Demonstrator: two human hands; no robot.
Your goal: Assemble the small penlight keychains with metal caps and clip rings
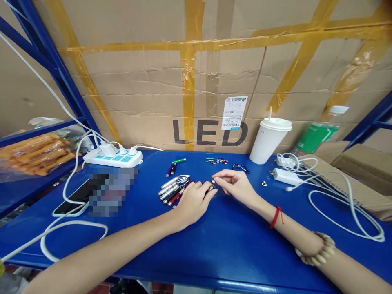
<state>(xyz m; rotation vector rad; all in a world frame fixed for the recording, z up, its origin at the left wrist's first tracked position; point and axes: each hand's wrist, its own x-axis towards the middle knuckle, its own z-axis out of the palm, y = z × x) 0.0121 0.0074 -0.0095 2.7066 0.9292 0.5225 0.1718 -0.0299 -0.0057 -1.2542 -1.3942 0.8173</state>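
Over the middle of the blue table, my left hand (194, 202) is closed around a slim metal penlight (211, 187), of which only the dark and silver end shows past the fingers. My right hand (234, 183) pinches a tiny silvery piece (213, 181) right at that end; its exact kind is too small to make out. Beside and partly behind my left hand lies a pile of penlights (170, 191) in silver, black, red and purple. Farther back lie a few more penlights (173, 168) and several small coloured carabiner clips (210, 161). A small metal bit (263, 183) rests right of my right hand.
A white lidded cup (269, 141) with a straw and a green-labelled bottle (318, 132) stand back right, near an open cardboard box (364, 171) and a white charger (286, 176) with cables. A power strip (122, 158) and a phone (81, 196) lie left. A large carton (147, 94) walls the back.
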